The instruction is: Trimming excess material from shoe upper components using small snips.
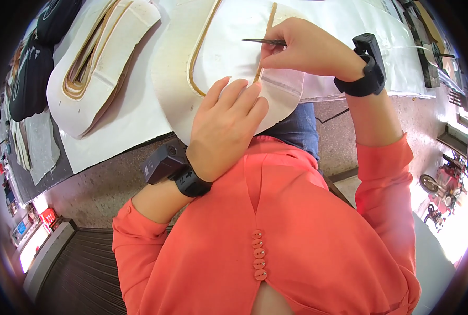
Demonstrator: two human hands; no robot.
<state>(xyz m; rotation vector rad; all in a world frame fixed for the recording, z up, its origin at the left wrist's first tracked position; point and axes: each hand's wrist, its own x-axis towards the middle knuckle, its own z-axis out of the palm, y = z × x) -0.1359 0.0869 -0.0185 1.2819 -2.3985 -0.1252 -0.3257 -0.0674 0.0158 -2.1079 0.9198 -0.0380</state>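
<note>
The right hand [312,50] is pinching a slender dark tool [257,40] between its fingers, and the tool's tip is pointing left, over the white area within the U-shaped brown edging of a pale panel [173,68]. That panel is lying on the white-covered table [89,152], its slot running lengthwise away from the person, so the tool's long axis is running roughly crosswise to it. The right hand is covering part of the slot's right edge, being nearer that side; the left hand [223,123], fingers extended and grasping nothing visible, is resting over the curved near end.
</note>
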